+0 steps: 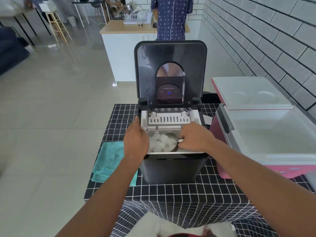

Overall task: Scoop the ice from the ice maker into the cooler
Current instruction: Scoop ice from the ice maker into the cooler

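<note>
Head view: right hand (193,137) pinches the scoop (171,141) in the ice maker (171,168); left hand (136,139) lies flat on its left rim. Ice (159,141) may spill before reaching the cooler (273,134) to its right if the scoop tips.

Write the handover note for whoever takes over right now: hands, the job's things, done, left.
Left hand: resting on the ice maker's left rim.
Right hand: gripping the metal scoop, which is down in the ice basket.
Ice maker lid is up. Pink cooler stands open to the right; no ice visible in it.
Left: lift each scoopful across into the cooler.
</note>
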`<state>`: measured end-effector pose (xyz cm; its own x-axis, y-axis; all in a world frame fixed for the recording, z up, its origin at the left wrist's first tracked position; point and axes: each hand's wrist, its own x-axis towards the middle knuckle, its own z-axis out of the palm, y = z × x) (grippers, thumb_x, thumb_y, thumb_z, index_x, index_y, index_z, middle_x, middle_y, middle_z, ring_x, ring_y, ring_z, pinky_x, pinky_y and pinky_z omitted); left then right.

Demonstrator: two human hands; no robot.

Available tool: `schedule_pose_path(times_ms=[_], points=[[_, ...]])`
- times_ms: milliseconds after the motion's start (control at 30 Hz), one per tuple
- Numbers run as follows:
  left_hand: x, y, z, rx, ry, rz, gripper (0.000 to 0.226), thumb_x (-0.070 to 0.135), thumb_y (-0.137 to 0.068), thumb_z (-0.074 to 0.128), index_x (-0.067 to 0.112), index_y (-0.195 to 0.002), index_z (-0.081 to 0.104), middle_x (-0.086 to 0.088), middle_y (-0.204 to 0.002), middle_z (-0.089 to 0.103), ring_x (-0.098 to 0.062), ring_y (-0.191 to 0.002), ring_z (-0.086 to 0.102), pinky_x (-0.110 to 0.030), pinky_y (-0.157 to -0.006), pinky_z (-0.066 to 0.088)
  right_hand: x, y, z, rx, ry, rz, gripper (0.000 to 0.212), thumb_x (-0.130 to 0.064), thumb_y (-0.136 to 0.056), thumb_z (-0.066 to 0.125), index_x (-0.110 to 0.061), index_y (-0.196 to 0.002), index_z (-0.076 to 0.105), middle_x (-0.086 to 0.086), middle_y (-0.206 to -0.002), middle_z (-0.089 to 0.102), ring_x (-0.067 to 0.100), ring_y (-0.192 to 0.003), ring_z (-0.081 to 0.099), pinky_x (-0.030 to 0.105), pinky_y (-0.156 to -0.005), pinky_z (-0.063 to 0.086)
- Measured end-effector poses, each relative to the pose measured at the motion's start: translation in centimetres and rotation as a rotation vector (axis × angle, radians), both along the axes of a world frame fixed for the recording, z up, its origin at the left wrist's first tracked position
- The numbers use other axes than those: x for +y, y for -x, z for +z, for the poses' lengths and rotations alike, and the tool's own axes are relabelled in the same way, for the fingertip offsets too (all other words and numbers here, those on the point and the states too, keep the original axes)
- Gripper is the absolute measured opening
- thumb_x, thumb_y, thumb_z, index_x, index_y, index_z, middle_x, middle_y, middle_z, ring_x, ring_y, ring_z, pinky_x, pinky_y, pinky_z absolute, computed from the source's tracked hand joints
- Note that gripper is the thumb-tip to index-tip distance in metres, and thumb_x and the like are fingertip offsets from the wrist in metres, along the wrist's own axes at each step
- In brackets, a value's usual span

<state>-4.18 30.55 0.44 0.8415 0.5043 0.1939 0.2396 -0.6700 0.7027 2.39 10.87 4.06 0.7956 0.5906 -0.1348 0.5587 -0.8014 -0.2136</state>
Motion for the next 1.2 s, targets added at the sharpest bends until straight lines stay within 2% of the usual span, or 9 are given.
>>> schedule_pose_path(times_ms=[100,233,333,467,633,733,867,1000,1200], points=[[0.0,0.1,0.2,-0.01,0.046,0.003,0.045,0.009,-0.1,0.038,0.009,-0.144,0.043,-0.008,-0.141,0.054,-0.026,-0.128,0.05,-0.035,-0.104,0.038,-0.6,0.5,-0.4,-0.084,-0.031,-0.029,0.023,-0.03,-0.07,0.058,-0.01,-0.062,0.068,-0.005,-0.055,0.043,0.009,-0.054,0.043,0.024,-0.049,0.039],[-0.1,-0.1,0.1,0.008,0.076,0.006,0.046,0.013,-0.101,0.036,0.011,-0.147,0.041,-0.006,-0.143,0.052,-0.025,-0.13,0.049,-0.038,-0.107,0.038,-1.1,1.1,-0.6,-0.134,-0.029,-0.06,0.022,-0.034,-0.07,0.058,-0.018,-0.073,0.073,-0.009,-0.069,0.046,0.006,-0.062,0.041,0.022,-0.051,0.034],[-0.1,0.0,0.1,0.007,0.093,0.014,0.045,0.018,-0.103,0.035,0.012,-0.147,0.041,-0.006,-0.145,0.051,-0.024,-0.131,0.048,-0.037,-0.107,0.037,-1.3,1.4,-0.9,-0.137,-0.074,-0.123,0.018,-0.033,-0.07,0.057,-0.02,-0.067,0.068,-0.006,-0.073,0.043,0.001,-0.059,0.038,0.021,-0.047,0.027],[-0.1,0.0,0.2,-0.005,0.098,0.01,0.045,0.02,-0.104,0.035,0.012,-0.147,0.041,-0.006,-0.146,0.05,-0.023,-0.132,0.047,-0.036,-0.109,0.036,-1.8,1.8,-1.0,-0.105,-0.111,-0.183,0.013,-0.034,-0.068,0.055,-0.027,-0.058,0.059,-0.008,-0.078,0.04,0.008,-0.063,0.048,0.022,-0.046,0.027],[-0.2,0.2,0.2,-0.031,0.11,0.008,0.044,0.019,-0.103,0.036,0.01,-0.146,0.043,-0.006,-0.146,0.05,-0.023,-0.134,0.046,-0.033,-0.108,0.034,-2.0,1.8,-1.2,-0.093,-0.191,-0.2,0.029,-0.029,-0.064,0.057,-0.028,-0.041,0.04,-0.004,-0.076,0.043,0.011,-0.067,0.05,0.024,-0.046,0.034],[-0.2,0.2,0.2,-0.04,0.108,0.011,0.043,0.018,-0.103,0.037,0.009,-0.145,0.043,-0.007,-0.144,0.052,-0.025,-0.133,0.047,-0.034,-0.107,0.036,-2.4,1.6,-1.5,-0.127,-0.181,-0.159,0.014,-0.028,-0.064,0.056,-0.021,-0.055,0.065,-0.005,-0.08,0.055,0.008,-0.089,0.044,0.029,-0.064,0.051],[-0.1,0.2,0.2,-0.04,0.092,-0.007,0.044,0.016,-0.103,0.037,0.008,-0.145,0.042,-0.008,-0.143,0.053,-0.025,-0.131,0.049,-0.036,-0.108,0.037,-3.2,1.2,-1.8,-0.18,-0.257,-0.169,0.029,-0.027,-0.067,0.066,-0.018,-0.091,0.078,-0.016,-0.102,0.06,0.006,-0.111,0.037,0.023,-0.079,0.04],[-0.1,0.1,0.1,-0.033,0.085,-0.001,0.043,0.015,-0.102,0.038,0.007,-0.144,0.044,-0.009,-0.142,0.053,-0.026,-0.13,0.049,-0.03,-0.102,0.036,-3.7,1.0,-1.7,-0.151,-0.34,-0.24,0.033,-0.029,-0.065,0.07,-0.018,-0.096,0.078,-0.016,-0.109,0.06,0.005,-0.113,0.038,0.026,-0.083,0.041],[-0.2,0.2,0.3,-0.024,0.051,-0.011,0.037,0.009,-0.098,0.04,0.006,-0.133,0.051,-0.01,-0.126,0.062,-0.029,-0.115,0.058,-0.031,-0.088,0.042,-4.0,1.2,-1.7,-0.179,-0.363,-0.256,0.024,-0.032,-0.063,0.073,-0.024,-0.085,0.079,-0.017,-0.112,0.06,0.007,-0.116,0.036,0.032,-0.087,0.045]])
